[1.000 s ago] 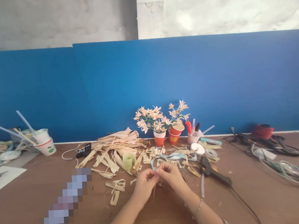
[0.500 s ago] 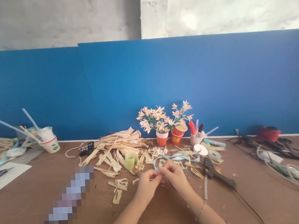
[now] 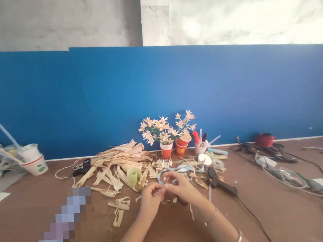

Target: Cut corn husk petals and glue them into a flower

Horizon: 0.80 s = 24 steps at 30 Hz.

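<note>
My left hand [image 3: 151,199] is closed in a pinch, thumb against fingertips. Whatever small piece it grips is too hidden to make out. Touching it at the fingertips is my right hand [image 3: 182,187], its index finger arched away from the thumb with a gap between them. Just behind both hands a light blue strip [image 3: 184,168] curls across the table; whether its end reaches my fingers I cannot tell. Dried husk scraps [image 3: 119,209] lie left of my hands. A pale green roll [image 3: 133,176] stands behind my left hand.
A glue gun [image 3: 221,183] with a cord lies right of my hands. Behind are dried husks [image 3: 122,155], husk flowers [image 3: 162,128] in a red paper cup [image 3: 166,152], and a tape roll [image 3: 218,164]. Cables [image 3: 289,175] lie far right; a white cup [image 3: 36,165] stands left.
The view has turned right, so things sit further left. My right index finger has lifted away from its thumb; my left hand still pinches.
</note>
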Each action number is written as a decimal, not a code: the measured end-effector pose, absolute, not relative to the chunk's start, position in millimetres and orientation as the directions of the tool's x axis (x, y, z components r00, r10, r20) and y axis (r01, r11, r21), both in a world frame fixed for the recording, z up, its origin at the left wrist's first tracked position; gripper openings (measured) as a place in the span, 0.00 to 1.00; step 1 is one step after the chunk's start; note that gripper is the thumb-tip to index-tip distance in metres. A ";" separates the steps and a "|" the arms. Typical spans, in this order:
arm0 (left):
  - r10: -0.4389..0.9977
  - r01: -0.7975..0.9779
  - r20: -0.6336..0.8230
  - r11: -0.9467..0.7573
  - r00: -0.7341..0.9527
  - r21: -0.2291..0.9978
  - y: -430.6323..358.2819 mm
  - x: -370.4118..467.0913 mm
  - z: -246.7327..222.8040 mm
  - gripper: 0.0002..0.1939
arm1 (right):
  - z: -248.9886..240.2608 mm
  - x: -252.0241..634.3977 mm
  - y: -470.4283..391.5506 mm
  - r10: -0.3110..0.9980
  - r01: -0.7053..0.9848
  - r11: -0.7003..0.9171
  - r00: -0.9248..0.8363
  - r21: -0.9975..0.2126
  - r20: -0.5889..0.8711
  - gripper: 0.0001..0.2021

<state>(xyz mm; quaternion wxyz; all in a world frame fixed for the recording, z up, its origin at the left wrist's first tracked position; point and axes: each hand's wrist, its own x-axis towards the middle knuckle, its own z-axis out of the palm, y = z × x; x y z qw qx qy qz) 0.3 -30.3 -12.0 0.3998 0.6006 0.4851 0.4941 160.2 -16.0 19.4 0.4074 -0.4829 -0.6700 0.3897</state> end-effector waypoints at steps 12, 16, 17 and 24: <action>1.000 -0.036 0.015 -0.015 -0.008 0.999 -32.8 1.4 -5.3 0.14 | 24.1 282.8 -29.6 0.886 0.885 -0.464 0.464 0.038 0.004 0.16; 1.000 -0.063 0.020 -0.020 -0.005 0.998 -33.0 0.8 -4.1 0.14 | 12.8 289.8 -30.0 0.907 0.907 -0.421 0.421 0.022 -0.010 0.17; 1.000 -0.068 0.023 -0.023 -0.005 0.997 -33.0 0.7 -4.1 0.13 | 13.2 291.8 -29.9 0.906 0.906 -0.422 0.422 0.005 -0.025 0.17; 0.999 -0.104 0.013 -0.017 -0.046 0.994 -33.3 0.2 -3.9 0.12 | 34.2 294.0 -34.4 0.846 0.820 -0.450 0.518 -0.354 0.125 0.15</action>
